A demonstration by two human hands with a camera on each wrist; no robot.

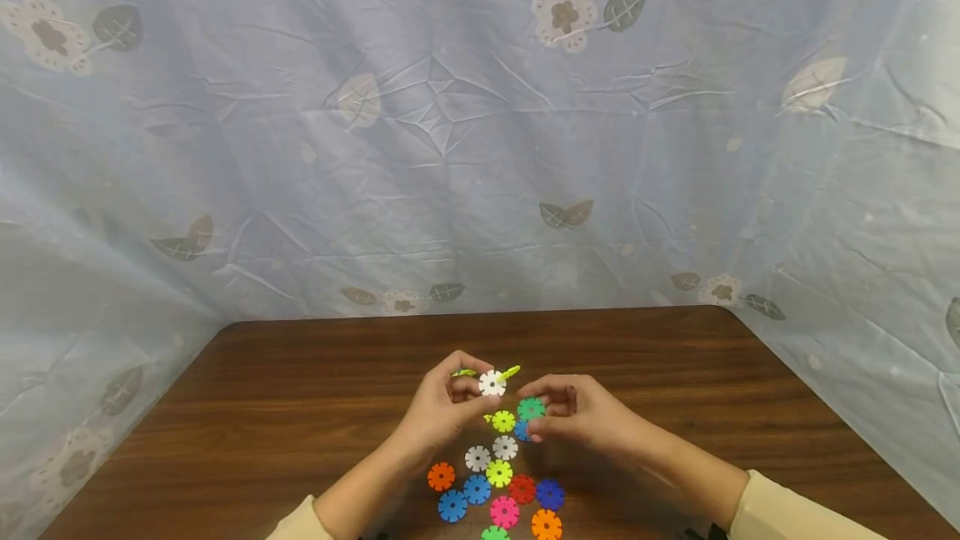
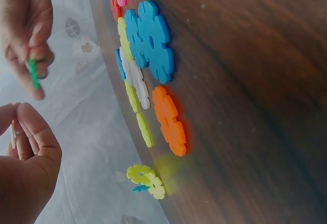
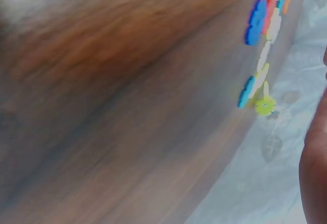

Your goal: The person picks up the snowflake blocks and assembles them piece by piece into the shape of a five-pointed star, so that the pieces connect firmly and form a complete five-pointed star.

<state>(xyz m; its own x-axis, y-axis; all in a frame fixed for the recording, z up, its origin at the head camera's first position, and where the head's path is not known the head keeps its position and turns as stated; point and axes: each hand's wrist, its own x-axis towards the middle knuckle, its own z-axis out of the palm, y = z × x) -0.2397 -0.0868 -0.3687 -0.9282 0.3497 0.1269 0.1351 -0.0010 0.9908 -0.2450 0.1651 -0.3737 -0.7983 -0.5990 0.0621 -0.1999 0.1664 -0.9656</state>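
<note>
In the head view, my left hand pinches a white notched disc between thumb and fingers. A yellow piece shows at the disc's upper right; whether the two are joined I cannot tell. Close by on the right, my right hand holds a green notched disc by its edge, apart from the white one. The left wrist view shows this green disc edge-on. Beneath the right hand, a blue disc is partly covered.
Loose discs lie below the hands, among them an orange disc, a pink disc and a red disc. A small cluster of yellow discs stands farther off. Patterned cloth hangs around the brown table.
</note>
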